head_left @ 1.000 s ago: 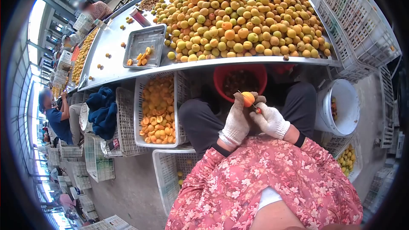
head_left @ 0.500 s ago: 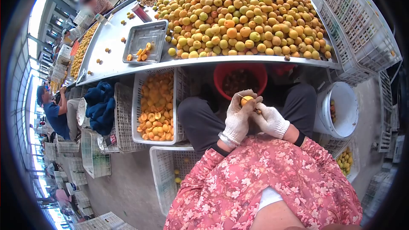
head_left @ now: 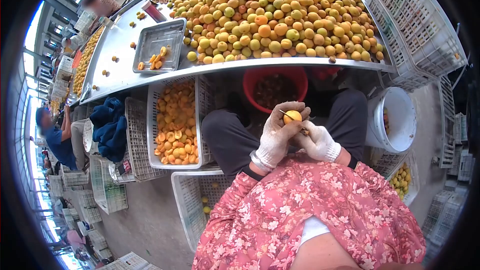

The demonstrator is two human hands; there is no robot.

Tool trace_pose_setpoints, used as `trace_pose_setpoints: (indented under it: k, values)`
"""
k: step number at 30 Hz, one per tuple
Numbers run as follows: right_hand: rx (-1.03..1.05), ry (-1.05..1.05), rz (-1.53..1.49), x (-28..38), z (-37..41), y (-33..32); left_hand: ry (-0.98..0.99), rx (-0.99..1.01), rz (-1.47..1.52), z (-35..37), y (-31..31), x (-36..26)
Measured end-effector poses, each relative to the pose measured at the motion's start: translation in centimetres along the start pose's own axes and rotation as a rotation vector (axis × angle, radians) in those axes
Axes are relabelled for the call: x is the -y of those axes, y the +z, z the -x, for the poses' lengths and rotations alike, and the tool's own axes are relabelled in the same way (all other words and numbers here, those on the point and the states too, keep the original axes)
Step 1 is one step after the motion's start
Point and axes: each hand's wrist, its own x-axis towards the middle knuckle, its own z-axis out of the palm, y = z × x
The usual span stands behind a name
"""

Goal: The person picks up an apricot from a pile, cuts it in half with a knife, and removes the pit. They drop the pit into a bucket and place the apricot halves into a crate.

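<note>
From where I stand, the red basin is under the edge of the worktop. On the near side of this basin, the left hand grips one yellow-orange fruit, fingers curled round it, prob. so that it cannot roll. The right hand holds a small tool w/ a thin part lying against the fruit, prob. a blade. Both are kept close to the basin, I guess b/c dark scraps can fall there. The fruit pile is beyond the basin, on the worktop; the crate w/ cut fruit is left of the basin, the white bucket right, prob. for sorting.
</note>
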Motion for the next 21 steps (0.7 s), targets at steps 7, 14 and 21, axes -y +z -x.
trace_pose_setpoints:
  k: [7, 14, 21]
  values:
    - [-0.126, -0.146, 0.68, 0.6, 0.1, -0.6, -0.04, 0.007, -0.048, 0.3, -0.8, 0.0]
    - [-0.115, -0.013, 0.668, 0.8, -0.2, -0.4, -0.104, -0.074, -0.219, 0.5, -1.0, 0.2]
    - [-0.105, -0.081, 0.525, -1.2, 0.1, -0.5, -0.138, -0.074, -0.223, 0.4, -1.1, 0.4]
